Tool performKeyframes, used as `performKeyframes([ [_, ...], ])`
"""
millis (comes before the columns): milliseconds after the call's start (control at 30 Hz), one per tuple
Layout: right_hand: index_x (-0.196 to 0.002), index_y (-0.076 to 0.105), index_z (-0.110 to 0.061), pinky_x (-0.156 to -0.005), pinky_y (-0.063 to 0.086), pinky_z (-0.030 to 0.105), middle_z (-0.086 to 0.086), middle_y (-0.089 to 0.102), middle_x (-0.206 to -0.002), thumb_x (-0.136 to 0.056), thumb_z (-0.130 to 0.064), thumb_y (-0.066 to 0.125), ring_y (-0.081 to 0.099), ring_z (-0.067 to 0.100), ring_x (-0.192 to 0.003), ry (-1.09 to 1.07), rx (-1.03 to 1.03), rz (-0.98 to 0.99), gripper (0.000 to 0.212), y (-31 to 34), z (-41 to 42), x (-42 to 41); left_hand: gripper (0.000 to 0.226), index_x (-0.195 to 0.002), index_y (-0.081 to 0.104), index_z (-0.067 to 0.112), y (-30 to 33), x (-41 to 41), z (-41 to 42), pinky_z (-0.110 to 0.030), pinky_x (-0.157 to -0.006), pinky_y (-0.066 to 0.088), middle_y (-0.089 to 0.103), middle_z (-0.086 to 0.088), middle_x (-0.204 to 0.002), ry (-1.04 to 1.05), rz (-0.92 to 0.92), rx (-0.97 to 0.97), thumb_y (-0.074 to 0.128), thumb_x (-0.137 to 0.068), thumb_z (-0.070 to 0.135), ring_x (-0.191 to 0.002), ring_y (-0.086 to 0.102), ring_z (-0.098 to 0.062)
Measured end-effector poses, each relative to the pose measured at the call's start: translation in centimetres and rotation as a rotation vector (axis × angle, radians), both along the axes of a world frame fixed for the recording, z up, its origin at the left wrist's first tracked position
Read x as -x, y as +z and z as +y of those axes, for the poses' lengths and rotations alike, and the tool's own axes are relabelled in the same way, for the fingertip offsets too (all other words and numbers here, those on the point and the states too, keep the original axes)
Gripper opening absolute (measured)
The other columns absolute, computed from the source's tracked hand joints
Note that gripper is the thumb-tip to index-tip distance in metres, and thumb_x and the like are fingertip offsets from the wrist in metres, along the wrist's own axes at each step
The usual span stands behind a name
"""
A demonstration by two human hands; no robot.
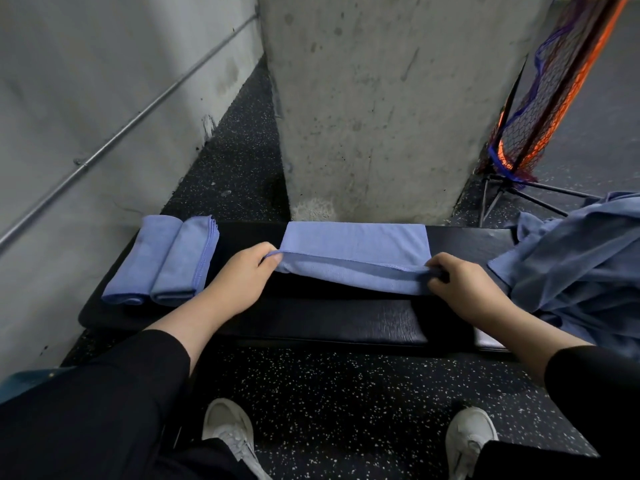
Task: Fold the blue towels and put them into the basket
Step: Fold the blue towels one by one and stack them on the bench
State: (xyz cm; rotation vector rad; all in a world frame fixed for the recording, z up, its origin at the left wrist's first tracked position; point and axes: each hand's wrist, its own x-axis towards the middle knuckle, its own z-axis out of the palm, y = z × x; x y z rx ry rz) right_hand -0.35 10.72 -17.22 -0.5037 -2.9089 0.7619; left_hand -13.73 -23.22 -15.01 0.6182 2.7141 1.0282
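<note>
A blue towel (pixel 356 251) lies across the middle of the black padded bench (pixel 311 320), its near edge lifted and partly folded over. My left hand (pixel 239 282) pinches the towel's near left corner. My right hand (pixel 464 289) pinches the near right corner. Two folded blue towels (pixel 162 261) lie side by side at the bench's left end. A heap of unfolded blue towels (pixel 581 271) sits at the bench's right end. No basket shows in view.
A concrete pillar (pixel 381 105) stands right behind the bench. A grey wall with a metal rail (pixel 104 143) runs along the left. An orange and blue net on a black stand (pixel 540 109) is at the back right. My white shoes (pixel 228 431) rest on speckled floor.
</note>
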Motion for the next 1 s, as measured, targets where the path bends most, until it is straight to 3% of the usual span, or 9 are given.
performKeyframes([
  [100,-0.112,0.066,-0.017,-0.074,0.04,0.03,0.003,0.069,-0.094,-0.088,-0.016,0.067,0.064,0.026,-0.094,0.049,-0.022,-0.041,0.024,0.0,-0.1,0.0,0.032,-0.088,0.054,0.002,-0.2,0.2,0.0,-0.032,-0.061,0.033,0.045,-0.002,-0.069,0.002,-0.029,-0.024,0.044,-0.106,0.027,-0.062,0.039,-0.011],
  [167,-0.099,0.067,-0.013,-0.073,0.042,0.033,0.004,0.071,-0.09,-0.094,-0.02,0.062,0.064,0.026,-0.088,0.074,-0.031,-0.003,0.01,0.2,-0.1,0.2,0.034,-0.088,0.053,0.0,-0.2,0.2,0.0,-0.031,-0.058,0.031,0.044,-0.001,-0.068,-0.002,-0.02,0.01,0.043,-0.106,0.028,-0.061,0.038,-0.011],
  [233,-0.086,0.062,-0.009,-0.073,0.044,0.035,0.004,0.066,-0.082,-0.098,-0.022,0.056,0.06,0.025,-0.08,0.119,-0.019,0.02,0.018,0.3,0.1,0.2,0.036,-0.086,0.051,0.0,-0.2,0.2,-0.2,-0.031,-0.059,0.031,0.044,-0.001,-0.067,-0.023,-0.006,0.061,0.043,-0.106,0.028,-0.061,0.037,-0.012],
  [367,-0.074,0.048,-0.02,-0.062,0.038,0.019,-0.006,0.053,-0.065,-0.103,-0.021,0.05,0.048,0.017,-0.067,0.219,0.073,-0.074,0.029,1.7,0.0,-0.8,0.036,-0.08,0.049,0.005,0.0,0.0,-0.6,-0.037,-0.065,0.043,0.049,-0.001,-0.07,-0.095,-0.079,0.15,0.043,-0.106,0.028,-0.064,0.044,-0.013],
  [500,-0.085,0.06,-0.019,-0.049,0.04,0.016,-0.007,0.053,-0.063,-0.103,-0.019,0.048,0.053,0.008,-0.052,0.254,0.165,-0.323,0.022,4.2,0.1,-1.6,0.028,-0.087,0.054,0.008,0.6,-1.5,-1.3,-0.03,-0.057,0.049,0.054,-0.009,-0.07,-0.159,-0.5,0.138,0.044,-0.107,0.025,-0.057,0.056,-0.022],
  [633,-0.081,0.054,-0.003,-0.038,0.032,0.027,0.006,0.041,-0.056,-0.103,-0.019,0.05,0.04,0.021,-0.043,0.268,0.447,-0.504,0.027,4.3,0.5,-2.6,0.023,-0.1,0.061,0.008,1.9,-2.8,-2.1,-0.029,-0.054,0.05,0.064,-0.012,-0.076,-0.223,-0.864,0.134,0.046,-0.107,0.024,-0.054,0.057,-0.02],
  [733,-0.079,0.057,0.0,-0.041,0.032,0.026,0.003,0.041,-0.055,-0.1,-0.014,0.052,0.039,0.018,-0.045,0.117,0.573,-0.266,0.025,4.2,0.4,-1.8,0.02,-0.091,0.061,0.011,2.4,-2.0,-1.4,-0.027,-0.05,0.044,0.059,-0.006,-0.066,-0.073,-0.799,-0.031,0.046,-0.102,0.018,-0.049,0.05,-0.019],
  [833,-0.076,0.059,0.005,-0.061,0.045,0.035,0.005,0.055,-0.059,-0.097,-0.007,0.049,0.051,0.021,-0.06,-0.033,0.626,0.004,0.027,4.4,0.3,0.3,0.026,-0.074,0.056,0.017,2.7,-0.5,-0.2,-0.026,-0.049,0.041,0.052,-0.002,-0.057,0.14,-0.589,-0.244,0.048,-0.1,0.017,-0.049,0.048,-0.019],
  [1000,-0.088,0.066,-0.001,-0.068,0.052,0.042,0.009,0.065,-0.072,-0.089,-0.028,0.05,0.055,0.017,-0.07,-0.198,0.494,0.118,0.032,3.4,0.7,3.9,0.033,-0.078,0.058,0.004,1.4,3.3,1.6,-0.039,-0.063,0.051,0.059,-0.012,-0.075,0.33,-0.224,-0.255,0.054,-0.096,0.032,-0.07,0.056,-0.022],
])
